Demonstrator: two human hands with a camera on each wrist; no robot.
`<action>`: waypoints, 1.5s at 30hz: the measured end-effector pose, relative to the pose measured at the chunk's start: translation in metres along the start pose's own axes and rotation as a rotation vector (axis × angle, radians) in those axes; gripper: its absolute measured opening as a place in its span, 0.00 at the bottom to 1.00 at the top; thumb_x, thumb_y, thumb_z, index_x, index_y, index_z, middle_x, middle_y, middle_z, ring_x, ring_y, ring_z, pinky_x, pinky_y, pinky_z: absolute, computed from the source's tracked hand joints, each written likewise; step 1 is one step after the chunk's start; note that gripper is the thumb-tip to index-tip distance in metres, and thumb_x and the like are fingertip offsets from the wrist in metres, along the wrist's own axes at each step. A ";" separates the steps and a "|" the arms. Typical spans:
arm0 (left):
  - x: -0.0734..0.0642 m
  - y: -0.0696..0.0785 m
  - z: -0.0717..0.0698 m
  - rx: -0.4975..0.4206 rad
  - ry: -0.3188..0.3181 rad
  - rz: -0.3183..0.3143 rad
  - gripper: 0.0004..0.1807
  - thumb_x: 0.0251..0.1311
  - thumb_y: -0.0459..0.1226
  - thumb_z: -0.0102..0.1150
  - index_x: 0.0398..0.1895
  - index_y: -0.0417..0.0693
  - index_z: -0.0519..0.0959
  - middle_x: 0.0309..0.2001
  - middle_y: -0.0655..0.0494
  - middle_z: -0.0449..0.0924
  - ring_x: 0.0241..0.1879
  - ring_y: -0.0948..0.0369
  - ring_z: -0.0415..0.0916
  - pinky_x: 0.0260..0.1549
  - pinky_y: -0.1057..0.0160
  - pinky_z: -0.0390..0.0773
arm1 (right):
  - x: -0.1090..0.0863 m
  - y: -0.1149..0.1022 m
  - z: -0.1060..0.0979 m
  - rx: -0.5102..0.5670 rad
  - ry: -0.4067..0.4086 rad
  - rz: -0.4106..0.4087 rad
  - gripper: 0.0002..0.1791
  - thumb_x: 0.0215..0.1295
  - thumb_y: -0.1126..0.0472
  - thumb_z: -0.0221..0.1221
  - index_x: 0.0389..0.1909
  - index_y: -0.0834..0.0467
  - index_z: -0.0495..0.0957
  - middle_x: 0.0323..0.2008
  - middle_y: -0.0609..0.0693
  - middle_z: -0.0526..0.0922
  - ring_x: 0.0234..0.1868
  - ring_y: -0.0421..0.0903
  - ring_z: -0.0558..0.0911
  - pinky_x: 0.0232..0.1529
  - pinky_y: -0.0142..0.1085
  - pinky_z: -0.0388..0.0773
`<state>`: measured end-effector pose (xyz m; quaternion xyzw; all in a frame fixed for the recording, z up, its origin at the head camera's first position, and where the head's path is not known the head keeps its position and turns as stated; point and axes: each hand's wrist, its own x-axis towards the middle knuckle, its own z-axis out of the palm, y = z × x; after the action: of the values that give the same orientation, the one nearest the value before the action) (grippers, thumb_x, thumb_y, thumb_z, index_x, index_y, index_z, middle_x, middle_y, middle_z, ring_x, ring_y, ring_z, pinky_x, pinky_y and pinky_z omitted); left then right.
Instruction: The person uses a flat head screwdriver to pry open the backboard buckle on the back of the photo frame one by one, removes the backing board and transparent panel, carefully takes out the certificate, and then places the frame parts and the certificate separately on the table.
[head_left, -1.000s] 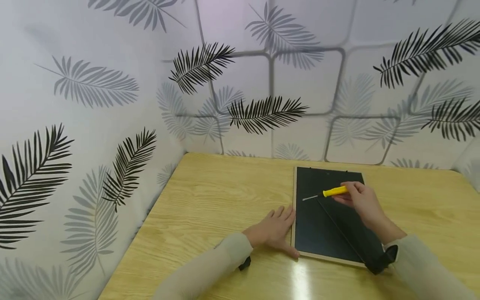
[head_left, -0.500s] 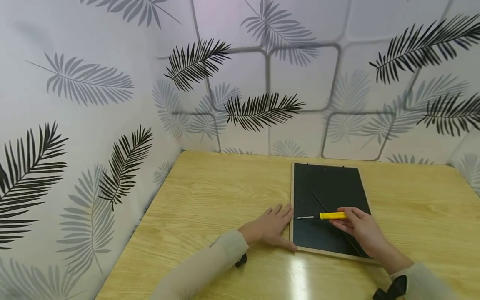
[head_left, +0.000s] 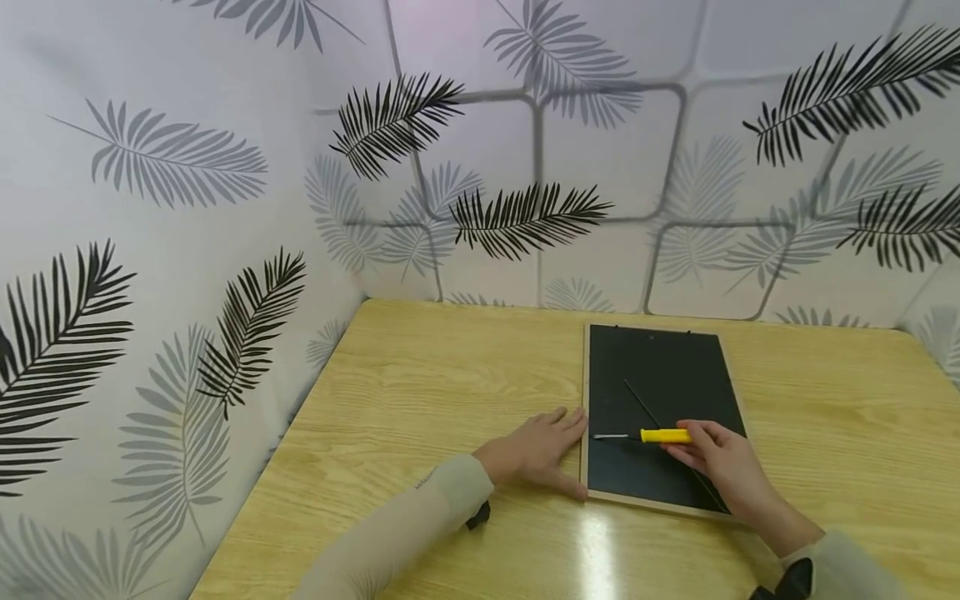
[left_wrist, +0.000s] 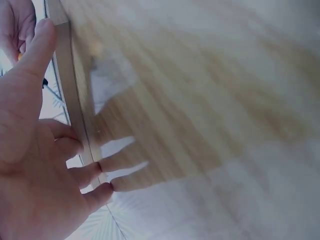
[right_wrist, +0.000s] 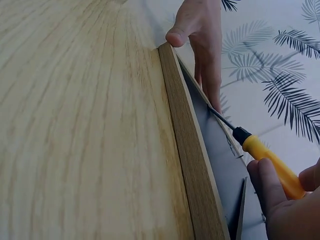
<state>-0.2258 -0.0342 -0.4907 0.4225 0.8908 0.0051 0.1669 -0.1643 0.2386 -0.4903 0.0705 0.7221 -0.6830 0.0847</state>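
Note:
A picture frame (head_left: 652, 358) with a black back and pale wooden edges lies face down on the wooden table. My right hand (head_left: 731, 471) pinches the yellow handle of a screwdriver (head_left: 666, 436) over this back. The metal tip of the screwdriver is at the frame's left inner edge; in the right wrist view, the shaft (right_wrist: 221, 118) meets that rim. My left hand (head_left: 536, 452) lies with fingers spread against the frame's left side, the thumb at its near corner. A narrow stand leg (right_wrist: 242, 210) rises slightly from the back, partly hidden by my right hand in the head view.
The table (head_left: 450, 358) extends to both sides of the frame. Behind it and on the left stand pale walls (head_left: 480, 150) with a leaf pattern. Small dark clips (head_left: 689, 332) show along the frame's far edge.
My right hand has brought the screwdriver down and nearer to me, from above the upper back to the left inner edge. My left hand has stayed at the frame's side.

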 end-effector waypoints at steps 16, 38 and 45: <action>0.003 -0.003 0.000 -0.032 -0.005 -0.021 0.63 0.45 0.74 0.49 0.76 0.51 0.36 0.75 0.57 0.31 0.73 0.55 0.35 0.67 0.52 0.45 | -0.006 0.001 0.006 -0.068 0.075 -0.059 0.25 0.76 0.59 0.42 0.61 0.77 0.61 0.56 0.72 0.68 0.40 0.36 0.83 0.44 0.33 0.77; -0.001 0.002 -0.001 -0.037 0.000 -0.023 0.63 0.46 0.74 0.50 0.76 0.51 0.38 0.75 0.56 0.33 0.73 0.53 0.37 0.67 0.52 0.47 | -0.009 -0.036 0.050 -0.611 0.206 -0.603 0.08 0.66 0.67 0.57 0.41 0.67 0.81 0.32 0.59 0.85 0.28 0.47 0.85 0.21 0.27 0.77; 0.000 -0.001 0.000 -0.028 0.002 -0.042 0.63 0.45 0.76 0.47 0.76 0.52 0.37 0.75 0.58 0.32 0.73 0.55 0.36 0.67 0.53 0.47 | -0.005 -0.048 0.059 -0.714 0.163 -0.692 0.08 0.65 0.66 0.58 0.41 0.65 0.81 0.32 0.58 0.85 0.28 0.45 0.85 0.21 0.26 0.76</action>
<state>-0.2266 -0.0343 -0.4910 0.4015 0.8994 0.0147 0.1720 -0.1682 0.1775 -0.4459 -0.1532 0.8961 -0.3735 -0.1845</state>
